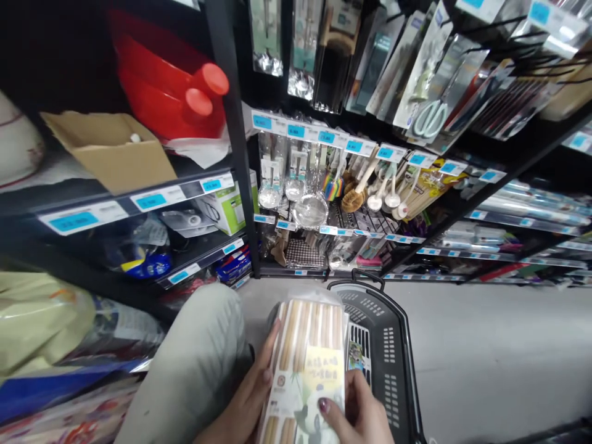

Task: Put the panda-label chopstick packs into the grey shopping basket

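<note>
In the head view, a clear pack of wooden chopsticks (296, 357) with a yellow and white label is held upright, low in the middle. My left hand (252, 394) is closed along the pack's left edge. Closed on the lower right side is my right hand (358, 410), its thumb with dark polish lying across the label. Behind and to the right of the pack, a black shopping basket (391, 357) stands on the floor, partly covered by it. A small item with a picture label (356, 354) shows inside the basket.
Shelves ahead carry hanging kitchen tools, among them a strainer (309, 211), a brush (355, 198) and scissors (430, 118). On the left shelf are red basins (161, 80) and an open cardboard box (124, 154). A knee (203, 345) rises at lower left. Grey floor (499, 351) extends right.
</note>
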